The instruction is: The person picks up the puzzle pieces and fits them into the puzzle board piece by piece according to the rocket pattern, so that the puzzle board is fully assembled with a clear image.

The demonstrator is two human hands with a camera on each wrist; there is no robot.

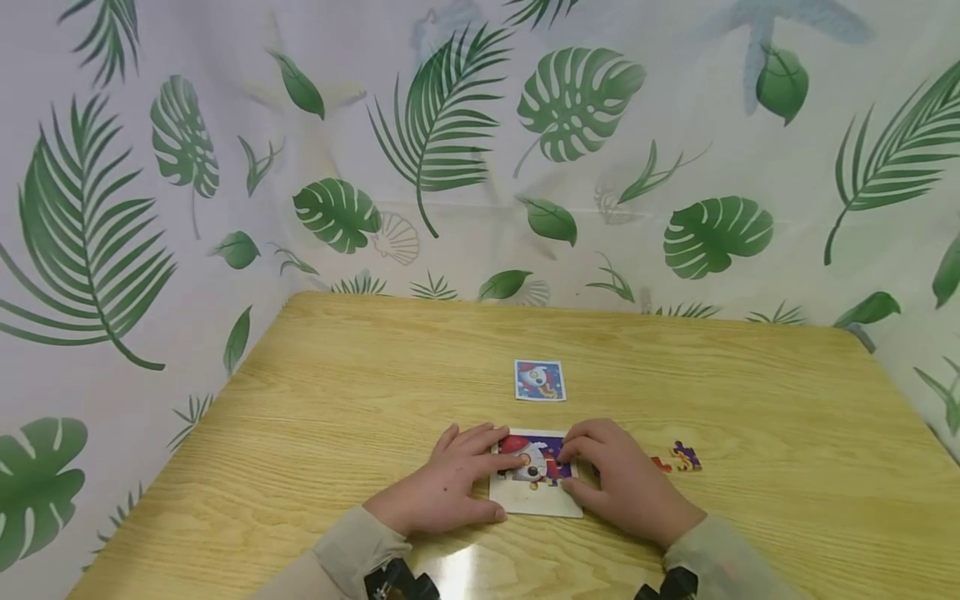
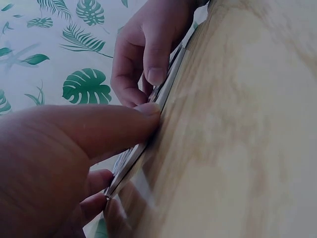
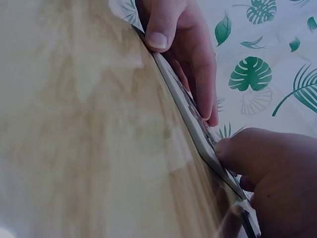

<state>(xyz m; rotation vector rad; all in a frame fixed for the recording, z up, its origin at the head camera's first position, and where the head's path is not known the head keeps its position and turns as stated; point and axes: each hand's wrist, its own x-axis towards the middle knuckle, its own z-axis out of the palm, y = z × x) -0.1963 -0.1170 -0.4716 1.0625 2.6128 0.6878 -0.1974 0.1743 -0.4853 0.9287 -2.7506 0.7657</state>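
A jigsaw puzzle board (image 1: 536, 500) lies flat on the table, its upper part filled with a white cartoon animal in a red hat on purple and its lower part pale and bare. My left hand (image 1: 453, 479) rests over its left side, fingers mostly straight, index fingertip on the picture and thumb by the lower left corner. From the right, my right hand (image 1: 626, 479) reaches over the edge with bent fingers. Thumb and fingertips close about a puzzle piece (image 1: 566, 470) at the picture's right side, mostly hidden by the hand. The left wrist view shows the board edge-on (image 2: 171, 82).
Behind the board lies a small square picture card (image 1: 539, 381) with the same animal. Loose puzzle pieces (image 1: 686, 456) sit right of my right hand, one partly covered by it. The wooden table (image 1: 360, 375) meets a leaf-printed curtain (image 1: 465, 167) at the back and left.
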